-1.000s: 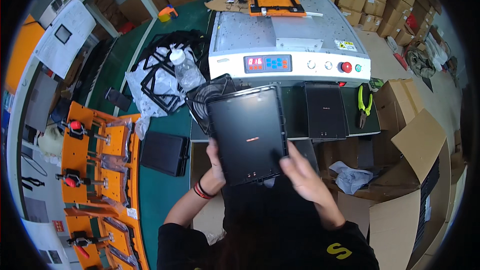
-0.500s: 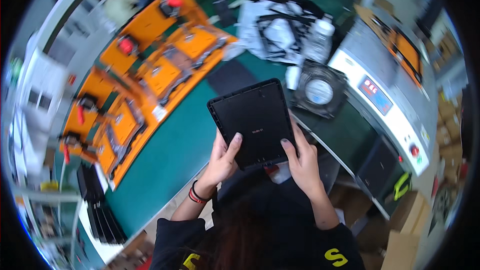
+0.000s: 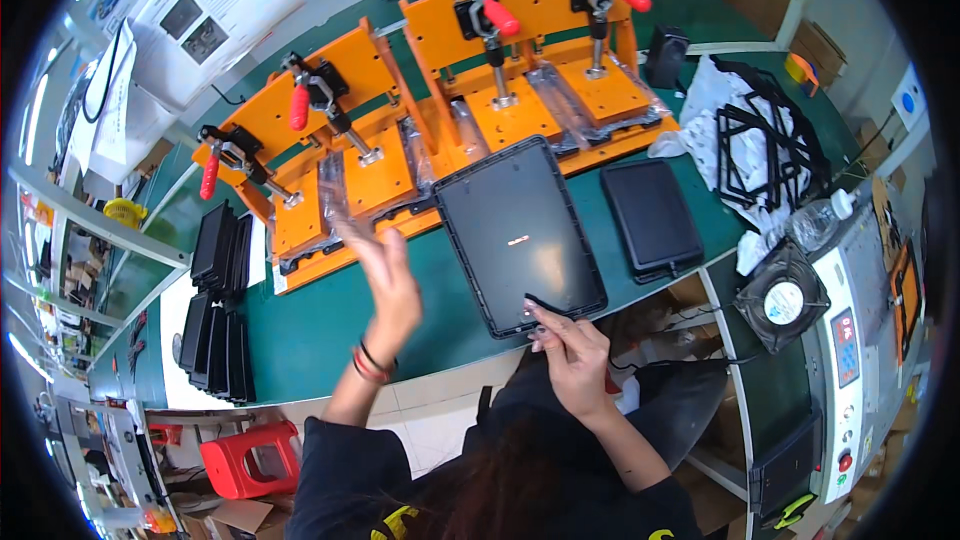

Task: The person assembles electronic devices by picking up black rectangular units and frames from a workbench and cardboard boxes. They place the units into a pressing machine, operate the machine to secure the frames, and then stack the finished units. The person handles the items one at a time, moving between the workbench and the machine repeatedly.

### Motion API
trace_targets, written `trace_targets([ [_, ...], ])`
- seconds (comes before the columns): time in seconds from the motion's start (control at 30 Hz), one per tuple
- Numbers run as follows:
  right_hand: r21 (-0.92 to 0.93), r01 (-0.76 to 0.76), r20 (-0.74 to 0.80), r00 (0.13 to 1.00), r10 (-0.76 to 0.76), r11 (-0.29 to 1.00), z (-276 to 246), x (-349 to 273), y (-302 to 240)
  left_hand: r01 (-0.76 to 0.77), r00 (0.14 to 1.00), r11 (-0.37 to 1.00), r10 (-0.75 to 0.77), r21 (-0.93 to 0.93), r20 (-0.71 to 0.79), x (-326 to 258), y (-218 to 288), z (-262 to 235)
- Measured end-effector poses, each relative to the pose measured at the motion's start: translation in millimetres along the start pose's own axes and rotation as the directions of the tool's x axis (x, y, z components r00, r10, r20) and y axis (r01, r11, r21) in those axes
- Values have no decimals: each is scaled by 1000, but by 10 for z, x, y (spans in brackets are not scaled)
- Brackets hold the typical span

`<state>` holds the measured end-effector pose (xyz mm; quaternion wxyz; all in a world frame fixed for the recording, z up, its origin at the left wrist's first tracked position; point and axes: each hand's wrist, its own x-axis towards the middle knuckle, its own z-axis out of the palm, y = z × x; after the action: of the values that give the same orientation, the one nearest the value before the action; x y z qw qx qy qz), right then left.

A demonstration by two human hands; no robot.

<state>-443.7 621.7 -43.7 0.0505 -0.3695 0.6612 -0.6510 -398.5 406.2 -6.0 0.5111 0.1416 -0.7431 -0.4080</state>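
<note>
Panel (image 3: 518,235), black, lies flat on green bench (image 3: 320,330) before orange jigs (image 3: 440,110) (near edge under fingers). Right hand (image 3: 570,345) pinches a dark tab at that edge. Left hand (image 3: 385,275) open, blurred, raised clear.

The left hand (image 3: 385,275) is raised with open, blurred fingers on an upright forearm banded at the wrist, while the right hand (image 3: 570,345) reaches forward, fingertips pinched low.

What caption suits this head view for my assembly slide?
Right hand peels film from a black tablet on the green bench; left hand raised beside orange clamp jigs.
</note>
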Motion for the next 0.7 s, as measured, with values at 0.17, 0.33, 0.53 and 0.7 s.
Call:
trace_targets([
  [0.17, 174, -157, 25, 988, 155, 972, 288, -19, 52, -698, 600, 519, 800, 494, 7, 1673, -540, -306],
  [0.33, 162, -222, 83, 974, 211, 962, 546, -211, 151, -648, 557, 568, 808, 507, -193, 2562, -101, -61],
  [0.53, 265, -293, 198, 949, 245, 919, 929, 172, 129, -104, 847, 781, -255, 616, 467, 3359, -82, -362],
  [0.7, 366, -278, 166, 959, 231, 888, 1540, 671, 440, -258, 958, 858, 169, 444, 230, 3238, -302, -678],
])
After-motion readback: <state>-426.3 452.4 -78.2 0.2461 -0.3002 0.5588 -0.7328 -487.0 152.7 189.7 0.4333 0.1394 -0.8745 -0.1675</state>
